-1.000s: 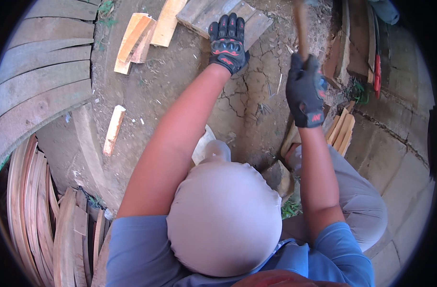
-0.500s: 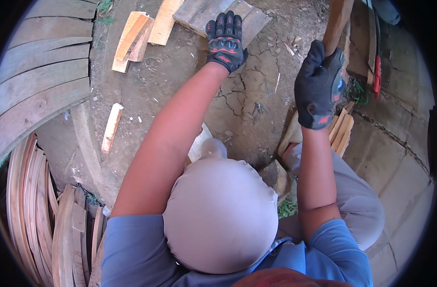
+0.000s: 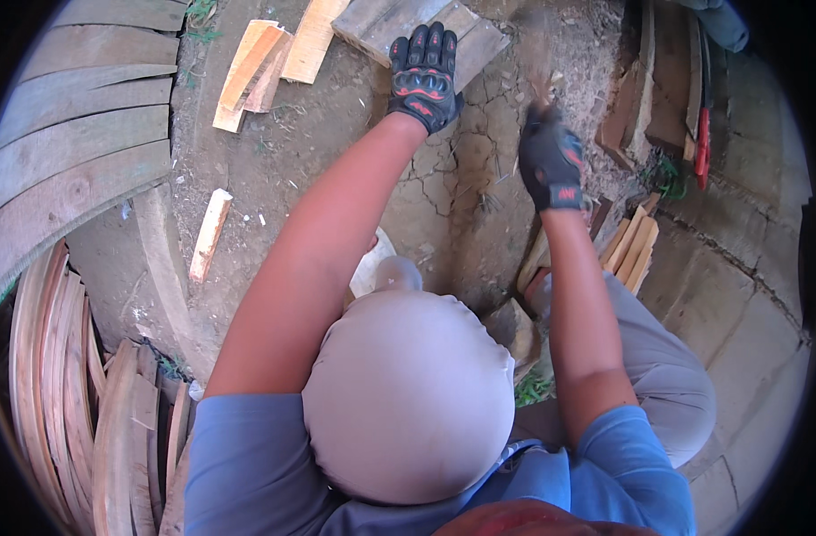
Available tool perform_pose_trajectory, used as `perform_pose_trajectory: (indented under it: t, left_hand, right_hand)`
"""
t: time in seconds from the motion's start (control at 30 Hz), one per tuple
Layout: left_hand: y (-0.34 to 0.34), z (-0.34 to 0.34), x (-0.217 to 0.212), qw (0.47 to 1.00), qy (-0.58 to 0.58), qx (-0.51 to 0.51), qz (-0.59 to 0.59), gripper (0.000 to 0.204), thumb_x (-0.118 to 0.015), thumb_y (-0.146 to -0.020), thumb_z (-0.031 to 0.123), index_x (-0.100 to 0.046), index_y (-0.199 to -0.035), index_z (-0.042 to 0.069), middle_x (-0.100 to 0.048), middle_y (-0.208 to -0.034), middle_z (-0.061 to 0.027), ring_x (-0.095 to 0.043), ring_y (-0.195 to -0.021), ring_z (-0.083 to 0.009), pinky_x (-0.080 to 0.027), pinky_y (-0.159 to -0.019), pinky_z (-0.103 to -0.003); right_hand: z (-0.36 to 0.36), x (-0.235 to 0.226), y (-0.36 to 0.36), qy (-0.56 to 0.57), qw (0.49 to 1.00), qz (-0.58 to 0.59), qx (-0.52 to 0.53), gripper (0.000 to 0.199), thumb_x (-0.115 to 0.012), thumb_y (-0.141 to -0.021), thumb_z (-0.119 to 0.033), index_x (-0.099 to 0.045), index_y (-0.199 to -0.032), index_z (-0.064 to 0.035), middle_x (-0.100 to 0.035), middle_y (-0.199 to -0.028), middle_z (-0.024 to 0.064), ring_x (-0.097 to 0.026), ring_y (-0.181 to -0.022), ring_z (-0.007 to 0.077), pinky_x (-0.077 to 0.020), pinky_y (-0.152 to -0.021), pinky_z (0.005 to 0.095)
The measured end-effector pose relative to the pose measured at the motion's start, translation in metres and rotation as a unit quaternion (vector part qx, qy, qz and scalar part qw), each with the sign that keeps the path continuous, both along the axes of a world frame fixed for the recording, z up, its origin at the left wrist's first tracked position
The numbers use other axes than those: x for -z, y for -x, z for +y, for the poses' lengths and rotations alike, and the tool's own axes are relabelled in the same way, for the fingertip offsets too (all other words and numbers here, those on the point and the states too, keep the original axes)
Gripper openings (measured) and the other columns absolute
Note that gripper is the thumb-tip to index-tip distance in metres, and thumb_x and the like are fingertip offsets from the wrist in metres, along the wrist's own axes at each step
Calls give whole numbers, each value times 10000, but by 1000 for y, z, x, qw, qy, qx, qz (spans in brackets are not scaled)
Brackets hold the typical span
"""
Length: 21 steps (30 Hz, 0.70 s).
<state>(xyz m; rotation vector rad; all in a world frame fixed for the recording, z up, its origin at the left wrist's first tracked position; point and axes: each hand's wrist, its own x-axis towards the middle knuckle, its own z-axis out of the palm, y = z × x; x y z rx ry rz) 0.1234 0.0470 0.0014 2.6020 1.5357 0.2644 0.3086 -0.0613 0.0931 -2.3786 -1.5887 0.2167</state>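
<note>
My left hand, in a black glove with red trim, lies flat with fingers spread on weathered grey boards at the top of the view. To its right, my gloved right hand is closed around a wooden handle, smeared by motion. The handle points away from me toward the top edge; whatever is on its far end cannot be made out. Several loose nails lie on the cracked dirt between my hand and my knees.
Pale wood offcuts lie beyond my left arm, with a single strip nearer. Curved planks are stacked at lower left. Cut sticks lie beside my right leg. A red-handled tool rests at far right.
My right hand has swung left and slightly down with the wooden handle, toward the boards' right side. My left hand stays flat on the boards.
</note>
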Motion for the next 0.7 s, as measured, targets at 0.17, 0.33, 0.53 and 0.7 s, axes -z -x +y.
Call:
perform_pose_trajectory:
  t: [0.17, 0.33, 0.53, 0.7]
  left_hand:
    - [13, 1, 6, 999, 26, -22, 29, 1005, -738, -861, 495, -304, -1648, 43, -291, -1716, -189, -257, -1585, -385, -157, -1271, -607]
    - [3, 2, 3, 1000, 6, -13, 5, 1034, -751, -839, 495, -298, -1651, 44, -282, -1719, -184, -259, -1584, -376, -160, -1271, -604]
    - [2, 7, -7, 998, 46, -13, 51, 1059, -767, -819, 494, -292, -1657, 54, -289, -1717, -177, -259, -1586, -370, -157, -1272, -596]
    - [9, 4, 7, 1000, -4, -10, -5, 1041, -767, -825, 486, -305, -1650, 50, -305, -1709, -178, -279, -1574, -372, -173, -1265, -596]
  right_hand:
    - [21, -77, 24, 9, 999, -22, 44, 381, -504, -1095, -401, -593, -1104, -31, -703, -864, 274, -690, -829, 509, -541, -736, 576]
    - [6, -33, 11, -78, 997, -14, 28, 373, -503, -1098, -401, -586, -1084, -37, -706, -867, 275, -694, -843, 512, -539, -730, 586]
    - [13, -39, 14, 20, 998, -51, 17, 364, -522, -1088, -405, -582, -1079, -46, -680, -816, 272, -700, -799, 484, -538, -659, 561]
    - [4, -50, 27, -36, 997, 21, 61, 378, -510, -1091, -413, -603, -1083, -47, -697, -872, 281, -707, -848, 488, -555, -712, 552]
